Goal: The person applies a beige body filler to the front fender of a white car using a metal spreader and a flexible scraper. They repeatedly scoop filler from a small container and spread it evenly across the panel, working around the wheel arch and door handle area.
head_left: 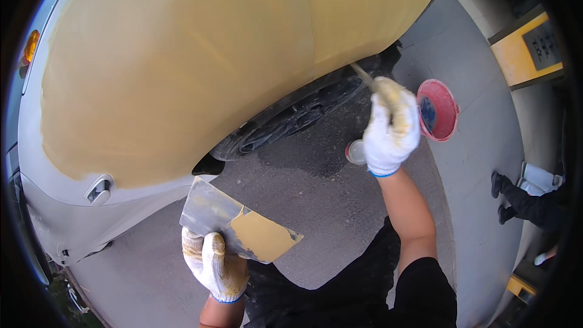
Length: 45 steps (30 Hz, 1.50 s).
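Note:
A car body panel above me carries a broad layer of yellow-tan filler over silver paint, ending above a dark wheel. My left hand, in a stained white glove, grips a flat metal plate with a smear of yellow putty on it. My right hand, also gloved, is closed on a thin spreader, its tip at or near the panel's lower edge; I cannot tell if it touches.
A red bucket and a small round container stand on the pavement to the right of the wheel. A yellow structure stands at the upper right. Another person's dark-trousered legs lie at the far right beside a pale object.

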Available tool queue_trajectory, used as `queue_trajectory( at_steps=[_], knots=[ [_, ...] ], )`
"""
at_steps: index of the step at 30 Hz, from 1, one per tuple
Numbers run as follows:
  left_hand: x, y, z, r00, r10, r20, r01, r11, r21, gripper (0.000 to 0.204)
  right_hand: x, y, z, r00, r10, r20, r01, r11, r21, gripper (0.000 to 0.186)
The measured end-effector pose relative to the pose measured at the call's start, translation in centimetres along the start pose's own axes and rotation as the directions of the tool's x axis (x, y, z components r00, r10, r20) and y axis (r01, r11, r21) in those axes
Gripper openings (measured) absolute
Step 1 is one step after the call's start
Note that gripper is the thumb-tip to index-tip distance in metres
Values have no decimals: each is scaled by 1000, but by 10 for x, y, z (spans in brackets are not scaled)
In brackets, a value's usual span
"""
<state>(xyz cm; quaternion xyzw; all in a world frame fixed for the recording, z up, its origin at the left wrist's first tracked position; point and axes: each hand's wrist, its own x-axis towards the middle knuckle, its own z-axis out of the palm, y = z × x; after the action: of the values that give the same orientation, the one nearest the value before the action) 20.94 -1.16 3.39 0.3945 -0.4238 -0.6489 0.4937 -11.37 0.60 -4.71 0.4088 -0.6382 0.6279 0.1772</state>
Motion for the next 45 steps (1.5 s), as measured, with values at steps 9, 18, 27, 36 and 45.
queue_trajectory(
  at_steps=[9,18,27,36,45],
  knots=[
    [-30,22,39,993,-106,55,113,981,-159,40,250,-82,-18,835,-425,349,437,898,49,22],
    [-32,32,36,996,-80,41,86,980,-180,40,306,-110,41,741,-384,550,579,781,-235,23],
    [-26,25,36,996,-85,30,88,987,-138,42,263,-126,18,710,-451,541,546,838,-18,28],
    [-20,26,47,992,-122,-31,115,981,-157,40,211,-126,-3,717,-494,492,600,797,-73,33],
    [-19,23,49,996,-80,30,82,994,-65,46,156,-101,-24,747,-492,446,597,792,-127,45]
  ],
)
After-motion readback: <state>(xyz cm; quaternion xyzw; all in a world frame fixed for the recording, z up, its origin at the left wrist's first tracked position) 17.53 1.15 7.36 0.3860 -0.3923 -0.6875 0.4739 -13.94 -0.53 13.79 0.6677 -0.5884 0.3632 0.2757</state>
